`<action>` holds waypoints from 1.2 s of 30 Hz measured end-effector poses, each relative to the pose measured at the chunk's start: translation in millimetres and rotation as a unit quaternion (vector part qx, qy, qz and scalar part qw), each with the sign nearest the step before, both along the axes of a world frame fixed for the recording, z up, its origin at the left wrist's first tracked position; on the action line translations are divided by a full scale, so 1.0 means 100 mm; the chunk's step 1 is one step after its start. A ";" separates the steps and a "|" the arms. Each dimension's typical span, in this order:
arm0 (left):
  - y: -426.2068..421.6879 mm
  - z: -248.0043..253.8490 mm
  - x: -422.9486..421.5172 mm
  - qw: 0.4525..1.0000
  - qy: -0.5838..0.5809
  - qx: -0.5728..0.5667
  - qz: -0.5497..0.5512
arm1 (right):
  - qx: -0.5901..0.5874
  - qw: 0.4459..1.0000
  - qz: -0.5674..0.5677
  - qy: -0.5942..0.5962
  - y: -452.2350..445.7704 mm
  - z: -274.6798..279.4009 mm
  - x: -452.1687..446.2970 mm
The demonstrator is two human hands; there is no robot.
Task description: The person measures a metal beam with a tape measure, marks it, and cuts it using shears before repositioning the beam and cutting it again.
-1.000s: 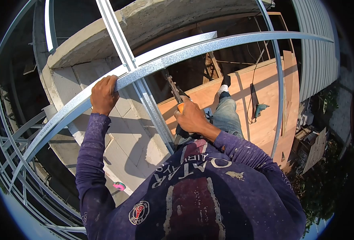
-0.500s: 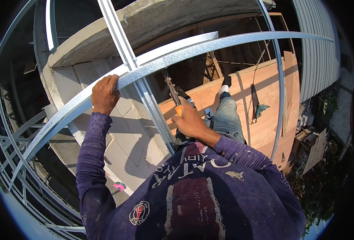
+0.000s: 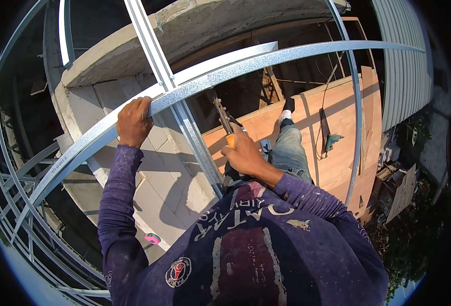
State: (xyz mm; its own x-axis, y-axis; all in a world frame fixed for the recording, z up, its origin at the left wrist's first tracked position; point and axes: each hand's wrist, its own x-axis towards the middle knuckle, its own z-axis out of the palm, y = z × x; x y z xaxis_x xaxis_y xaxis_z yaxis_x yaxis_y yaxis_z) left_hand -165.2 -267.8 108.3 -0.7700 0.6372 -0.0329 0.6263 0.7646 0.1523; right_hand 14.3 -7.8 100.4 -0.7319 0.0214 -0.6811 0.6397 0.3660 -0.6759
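Observation:
My left hand [image 3: 134,121] is closed over a galvanized metal channel [image 3: 225,71] that runs across the view, left of where it meets an upright metal stud [image 3: 149,41]. My right hand [image 3: 246,155] is wrapped round the orange grip of a pair of tin snips [image 3: 222,113], held in front of my body. The jaws of the snips point up toward the lower edge of the channel, right of the stud; their tips are dark and I cannot tell whether they touch it.
Below lies a plywood platform [image 3: 312,115] with a green power drill [image 3: 331,142] on it. A pink tape measure [image 3: 152,238] rests on the pale block wall [image 3: 159,204]. Curved metal framing [image 3: 3,132] stands at left, a curved concrete beam [image 3: 103,56] behind, and corrugated sheet [image 3: 406,61] at right.
My right hand and the snips have shifted very slightly. My left hand keeps its hold on the metal channel.

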 end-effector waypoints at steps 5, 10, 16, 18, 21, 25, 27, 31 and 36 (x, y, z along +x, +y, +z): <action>0.00 -0.01 0.00 1.000 -0.001 -0.002 0.000 | -0.008 1.000 0.001 -0.019 0.01 0.02 -0.06; -0.01 -0.01 0.01 1.000 0.009 0.006 -0.005 | -0.020 0.999 0.012 -0.034 0.02 0.08 -0.12; 0.01 -0.03 -0.01 0.999 0.033 0.036 -0.023 | 0.043 0.999 -0.012 -0.009 -0.08 0.00 -0.06; 0.02 0.03 0.01 1.000 0.004 0.006 -0.011 | 0.041 0.997 -0.008 -0.058 -0.06 -0.03 -0.05; 0.01 0.00 0.00 1.000 0.017 0.012 -0.017 | 0.040 0.993 0.000 -0.108 0.03 0.10 -0.18; 0.02 -0.02 -0.01 0.999 0.031 0.010 -0.019 | 0.007 0.992 -0.004 -0.128 0.02 0.03 -0.17; 0.01 -0.01 -0.01 1.000 0.026 0.005 -0.016 | -0.002 0.993 -0.016 -0.119 -0.03 -0.06 -0.14; 0.00 -0.04 -0.01 0.999 0.029 0.006 -0.013 | 0.033 0.992 -0.030 -0.118 -0.06 -0.17 -0.10; -0.01 -0.05 -0.02 0.999 0.045 0.009 -0.022 | 0.018 0.992 -0.059 -0.113 -0.12 -0.19 -0.10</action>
